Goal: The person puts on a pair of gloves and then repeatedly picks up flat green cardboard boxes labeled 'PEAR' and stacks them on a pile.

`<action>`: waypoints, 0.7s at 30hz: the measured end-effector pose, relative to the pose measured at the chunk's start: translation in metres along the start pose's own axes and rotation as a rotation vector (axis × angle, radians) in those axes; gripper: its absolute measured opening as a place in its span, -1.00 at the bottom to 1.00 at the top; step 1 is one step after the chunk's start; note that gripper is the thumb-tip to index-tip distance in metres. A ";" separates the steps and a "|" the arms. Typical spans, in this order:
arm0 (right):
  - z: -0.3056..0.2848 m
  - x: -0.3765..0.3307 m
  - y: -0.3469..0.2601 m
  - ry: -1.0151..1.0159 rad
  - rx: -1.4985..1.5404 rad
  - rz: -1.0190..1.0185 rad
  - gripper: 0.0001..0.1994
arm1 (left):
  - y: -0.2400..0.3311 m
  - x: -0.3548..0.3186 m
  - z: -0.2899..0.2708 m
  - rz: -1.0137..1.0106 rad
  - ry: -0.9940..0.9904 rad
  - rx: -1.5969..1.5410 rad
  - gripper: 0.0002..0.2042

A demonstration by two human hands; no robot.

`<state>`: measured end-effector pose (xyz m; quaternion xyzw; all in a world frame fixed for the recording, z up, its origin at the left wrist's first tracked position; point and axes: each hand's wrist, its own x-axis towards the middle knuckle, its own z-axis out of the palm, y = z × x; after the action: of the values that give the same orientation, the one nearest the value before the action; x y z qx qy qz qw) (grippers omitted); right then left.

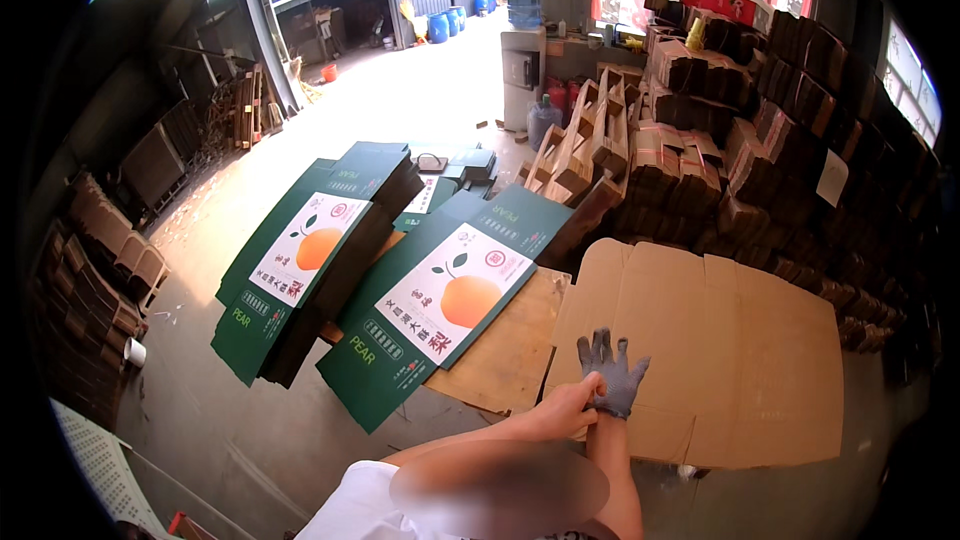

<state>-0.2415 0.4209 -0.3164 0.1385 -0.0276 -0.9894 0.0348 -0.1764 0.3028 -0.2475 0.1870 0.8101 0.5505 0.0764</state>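
Over flat carton, gloved hand

Wooden tabletop carries green cartons (flattened) and brown cardboard.

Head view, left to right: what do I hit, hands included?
Stacked brown cardboard → left stack of green fruit cartons → right flattened green fruit carton → bare left hand → gray-gloved right hand → white paper sheet.
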 end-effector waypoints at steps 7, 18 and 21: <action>0.057 -0.011 0.003 -0.234 -0.078 -0.068 -0.46 | 0.010 -0.005 0.020 -0.023 0.135 -0.101 -0.74; 0.064 -0.013 -0.025 -0.156 -0.829 -0.522 -0.48 | 0.031 -0.008 0.036 0.045 0.163 -0.027 -0.73; 0.039 -0.002 -0.032 -0.039 -1.266 -0.730 -0.48 | 0.020 -0.001 0.041 0.081 0.211 0.089 -0.61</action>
<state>-0.2525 0.4549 -0.2801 0.0745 0.5971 -0.7665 -0.2243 -0.1580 0.3442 -0.2452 0.1637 0.8290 0.5333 -0.0397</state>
